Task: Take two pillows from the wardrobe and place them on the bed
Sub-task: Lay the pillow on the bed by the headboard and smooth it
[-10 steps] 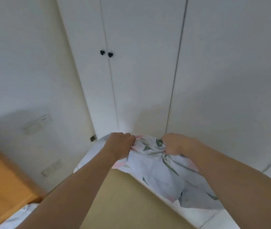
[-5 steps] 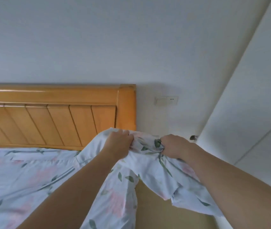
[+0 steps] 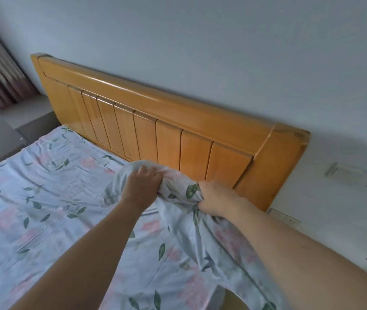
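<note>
Pillow (image 3: 202, 240): floral, limp, held over the bed (image 3: 32, 209) near the wooden headboard (image 3: 169, 128).
Left hand (image 3: 143, 186): clamped on the pillow's top edge.
Right hand (image 3: 217, 199): fisted around bunched pillow fabric.

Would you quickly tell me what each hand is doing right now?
Left hand: grips the top edge of the floral pillow.
Right hand: grips a bunched fold of the same pillow.
</note>
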Tool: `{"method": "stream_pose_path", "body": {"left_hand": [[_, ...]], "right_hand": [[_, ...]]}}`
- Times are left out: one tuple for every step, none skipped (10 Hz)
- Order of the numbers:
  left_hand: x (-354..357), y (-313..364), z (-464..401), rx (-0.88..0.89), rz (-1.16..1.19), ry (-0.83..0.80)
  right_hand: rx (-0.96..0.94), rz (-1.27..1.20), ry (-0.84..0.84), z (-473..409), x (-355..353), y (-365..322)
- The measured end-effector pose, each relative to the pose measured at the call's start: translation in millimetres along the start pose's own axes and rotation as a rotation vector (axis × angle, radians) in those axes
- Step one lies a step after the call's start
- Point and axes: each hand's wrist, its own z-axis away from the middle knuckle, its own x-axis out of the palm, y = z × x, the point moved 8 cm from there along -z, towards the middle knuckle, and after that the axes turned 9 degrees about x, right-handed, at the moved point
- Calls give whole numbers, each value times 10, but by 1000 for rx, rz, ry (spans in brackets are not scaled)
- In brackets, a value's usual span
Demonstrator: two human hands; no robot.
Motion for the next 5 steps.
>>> {"method": "stream_pose_path", "body": {"left_hand": [[219,-527,25,-83,76,123],[755,-1005,250,-261,151,211],[1761,-1251,613,-685,544,214],[3135,-821,967,-1427,1681,332],[4173,-206,1006,-1626,2258,354]], "right_hand": [[-91,68,151,-310,-6,-526],[-176,92,245,-629,318,-995],[-241,119,224,-1056,1052,-1280],[-267,190,163,-1507,2008,-1331],[-266,220,82,-1864,2961,-1211]]}}
